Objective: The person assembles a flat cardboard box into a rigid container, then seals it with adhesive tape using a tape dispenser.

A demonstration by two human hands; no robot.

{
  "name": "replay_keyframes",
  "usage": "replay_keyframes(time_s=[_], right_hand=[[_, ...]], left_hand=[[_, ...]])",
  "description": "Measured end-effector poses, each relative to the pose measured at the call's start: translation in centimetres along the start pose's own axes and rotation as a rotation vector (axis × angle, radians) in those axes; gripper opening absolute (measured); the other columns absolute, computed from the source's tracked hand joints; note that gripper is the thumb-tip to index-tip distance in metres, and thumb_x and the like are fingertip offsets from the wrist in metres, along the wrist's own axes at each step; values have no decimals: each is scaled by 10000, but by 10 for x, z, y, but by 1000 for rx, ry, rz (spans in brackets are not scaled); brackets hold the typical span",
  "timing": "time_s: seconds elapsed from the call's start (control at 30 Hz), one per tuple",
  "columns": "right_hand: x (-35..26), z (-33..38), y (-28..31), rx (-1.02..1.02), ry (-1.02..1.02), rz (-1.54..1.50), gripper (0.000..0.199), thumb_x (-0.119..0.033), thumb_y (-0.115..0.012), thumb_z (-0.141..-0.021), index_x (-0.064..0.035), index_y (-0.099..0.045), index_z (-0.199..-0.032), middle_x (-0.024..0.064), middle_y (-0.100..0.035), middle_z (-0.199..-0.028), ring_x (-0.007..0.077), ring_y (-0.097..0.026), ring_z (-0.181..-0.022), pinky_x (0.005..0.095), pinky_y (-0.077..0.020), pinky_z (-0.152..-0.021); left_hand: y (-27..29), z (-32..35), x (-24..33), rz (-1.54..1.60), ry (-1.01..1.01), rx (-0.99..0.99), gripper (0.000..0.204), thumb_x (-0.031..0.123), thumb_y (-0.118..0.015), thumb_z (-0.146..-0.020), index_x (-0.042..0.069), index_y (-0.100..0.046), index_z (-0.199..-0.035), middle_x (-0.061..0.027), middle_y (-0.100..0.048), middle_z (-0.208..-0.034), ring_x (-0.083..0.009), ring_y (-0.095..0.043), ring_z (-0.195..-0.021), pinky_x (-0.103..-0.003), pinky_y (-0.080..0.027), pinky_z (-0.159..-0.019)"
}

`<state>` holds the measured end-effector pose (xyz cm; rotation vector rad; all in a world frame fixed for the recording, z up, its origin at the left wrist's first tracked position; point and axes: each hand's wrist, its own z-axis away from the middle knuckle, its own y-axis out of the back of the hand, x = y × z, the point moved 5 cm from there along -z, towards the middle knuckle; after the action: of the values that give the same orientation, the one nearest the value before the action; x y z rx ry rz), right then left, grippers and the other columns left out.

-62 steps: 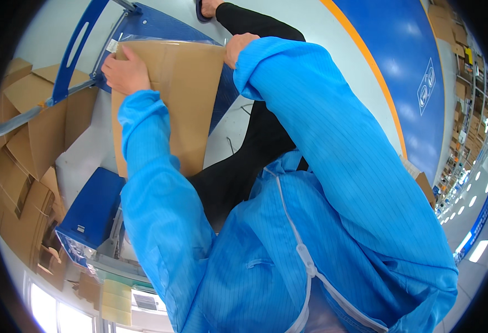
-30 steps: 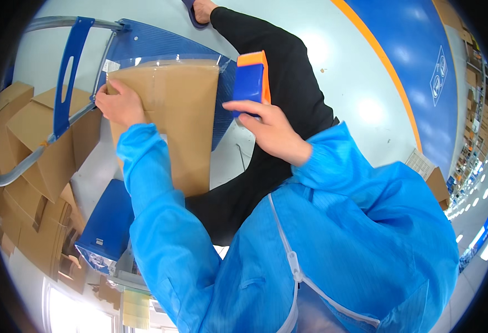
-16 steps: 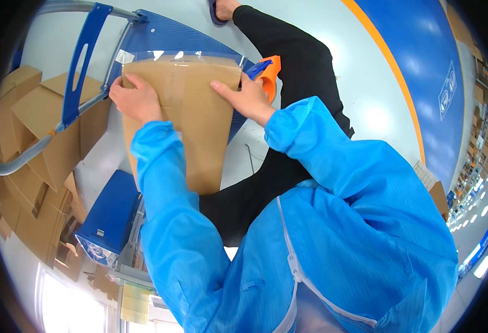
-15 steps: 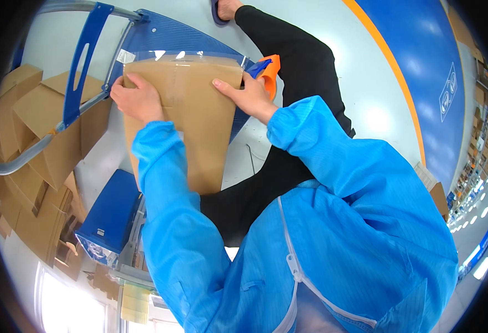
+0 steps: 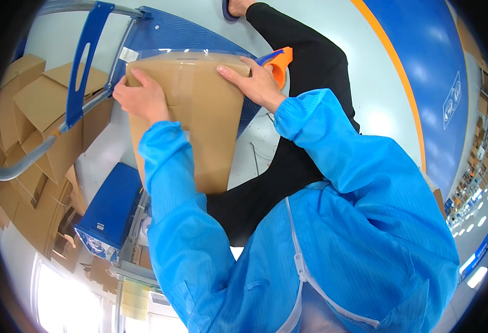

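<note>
A brown cardboard box (image 5: 199, 133) rests on a blue platform (image 5: 199, 28), between my two hands. Clear packing tape (image 5: 169, 54) runs along its far edge, and a paler strip goes down the middle of its top. My left hand (image 5: 144, 99) grips the left far corner, thumb on top and fingers over the side. At the right far corner, my right hand (image 5: 257, 83) presses its thumb on the top, with a finger at the edge. An orange and blue tape dispenser (image 5: 280, 65) sits right against this hand; whether the hidden fingers hold it, I cannot tell.
A metal rail with a blue slotted bar (image 5: 83, 66) rises left of the box. Several cardboard boxes (image 5: 61, 105) are piled beyond it. Nearer stands a blue bin (image 5: 111, 205). My black-trousered leg (image 5: 316, 72) stretches along the right side, over a pale floor (image 5: 380, 111).
Both hands and the box have shifted slightly right, the dispenser moving along with my right hand. The tape at the far edge now stands up less and lies closer to the box.
</note>
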<state>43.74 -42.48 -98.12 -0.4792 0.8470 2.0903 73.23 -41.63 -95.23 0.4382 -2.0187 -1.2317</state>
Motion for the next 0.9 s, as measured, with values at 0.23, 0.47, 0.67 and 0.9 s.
replay_keyframes(time_s=[0.23,0.47,0.67,0.9], right_hand=[[-6,-3,3,47,55,-78,816,-669,-752,-834,-70,-656,-1381,258,-482,-1331,365,-544,-1269,393,-477,-1064],[-2,-16,2,60,46,-411,319,-332,-757,-941,-26,-806,-1013,180,-578,-1221,252,-598,-1111,344,-514,-886],[-7,-34,-5,459,254,-295,315,-43,-621,-880,-23,-775,-1154,179,-709,-1032,257,-673,-955,323,-546,-854],[-15,-46,-1,144,279,-306,526,86,-496,-787,-130,-797,-1160,288,-609,-1285,439,-608,-1194,413,-470,-1079]], left_hand=[[1,3,-2,-26,19,-4,440,420,-624,-990,7,-611,-1140,-175,-604,-1138,-393,-591,-1073,-509,-444,-941],[3,4,-1,-28,45,-2,433,422,-614,-993,11,-606,-1131,-168,-606,-1132,-388,-592,-1071,-509,-438,-946],[5,3,5,-16,45,-5,428,425,-605,-999,14,-607,-1119,-172,-608,-1123,-390,-595,-1059,-502,-448,-941],[5,-13,-12,87,96,-106,551,474,-659,-970,-35,-636,-1179,-218,-646,-1200,-360,-622,-1122,-433,-483,-985]])
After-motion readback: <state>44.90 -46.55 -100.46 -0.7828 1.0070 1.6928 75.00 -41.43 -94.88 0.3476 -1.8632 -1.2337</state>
